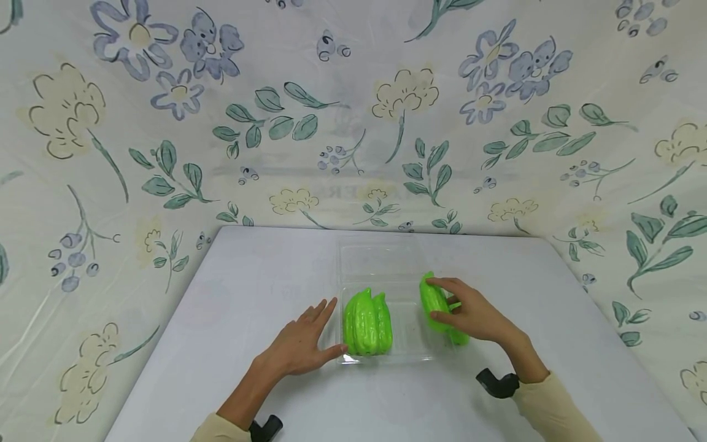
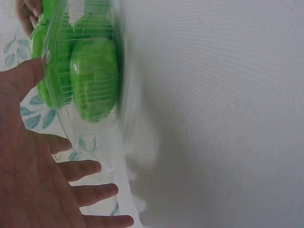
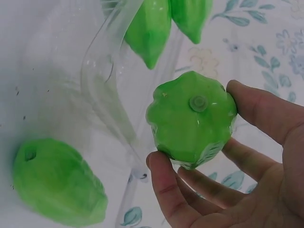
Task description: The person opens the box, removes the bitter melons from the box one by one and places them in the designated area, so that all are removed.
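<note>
A clear plastic clamshell box (image 1: 409,331) lies on the table with its lid (image 1: 381,261) folded back. Bright green ridged gourds (image 1: 364,325) with pointed tips, artificial-looking, sit together in the box's left half. My right hand (image 1: 477,313) grips another green gourd (image 3: 192,116) between thumb and fingers, over the box's right side. Below that hand, one more gourd (image 3: 59,183) rests on the white surface, just outside the box; the hand partly hides it in the head view. My left hand (image 1: 298,345) has its fingers spread, the thumb touching the box's front left rim.
The white table (image 1: 248,276) ends at a back edge against a floral-patterned sheet (image 1: 353,153), which also hangs along both sides. A dark wrist mount (image 1: 497,383) sits by the right sleeve, and another (image 1: 266,428) by the left.
</note>
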Tool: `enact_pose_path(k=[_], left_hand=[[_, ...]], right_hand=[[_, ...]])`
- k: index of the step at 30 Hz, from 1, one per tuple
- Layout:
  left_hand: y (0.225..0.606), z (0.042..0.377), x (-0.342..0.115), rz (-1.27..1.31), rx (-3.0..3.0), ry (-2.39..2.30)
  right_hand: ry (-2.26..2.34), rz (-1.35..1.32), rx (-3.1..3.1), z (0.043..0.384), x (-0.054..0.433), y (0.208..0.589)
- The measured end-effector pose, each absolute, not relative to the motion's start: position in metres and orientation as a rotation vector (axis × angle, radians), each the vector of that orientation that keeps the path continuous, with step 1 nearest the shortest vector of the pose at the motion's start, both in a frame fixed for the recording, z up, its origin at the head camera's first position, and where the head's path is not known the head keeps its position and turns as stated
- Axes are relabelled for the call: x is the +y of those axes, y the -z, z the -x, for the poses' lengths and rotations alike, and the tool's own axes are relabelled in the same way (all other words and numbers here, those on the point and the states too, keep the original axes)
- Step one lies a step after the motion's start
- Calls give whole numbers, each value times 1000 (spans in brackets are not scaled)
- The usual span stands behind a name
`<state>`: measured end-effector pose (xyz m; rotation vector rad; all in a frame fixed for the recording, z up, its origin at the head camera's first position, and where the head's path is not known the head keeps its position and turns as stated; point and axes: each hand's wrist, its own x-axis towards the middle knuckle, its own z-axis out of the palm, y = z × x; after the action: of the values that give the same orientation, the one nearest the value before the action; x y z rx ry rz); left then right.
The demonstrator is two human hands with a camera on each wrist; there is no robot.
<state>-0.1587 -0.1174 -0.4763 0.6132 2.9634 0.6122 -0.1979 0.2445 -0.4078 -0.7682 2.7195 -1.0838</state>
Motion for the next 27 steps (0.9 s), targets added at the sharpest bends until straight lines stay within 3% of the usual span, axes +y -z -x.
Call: enact_pose_path(k=[27], left_hand=[[476,158,-118,-612,2953,-652]], right_hand=[[1083,512,2821,197,300,419]])
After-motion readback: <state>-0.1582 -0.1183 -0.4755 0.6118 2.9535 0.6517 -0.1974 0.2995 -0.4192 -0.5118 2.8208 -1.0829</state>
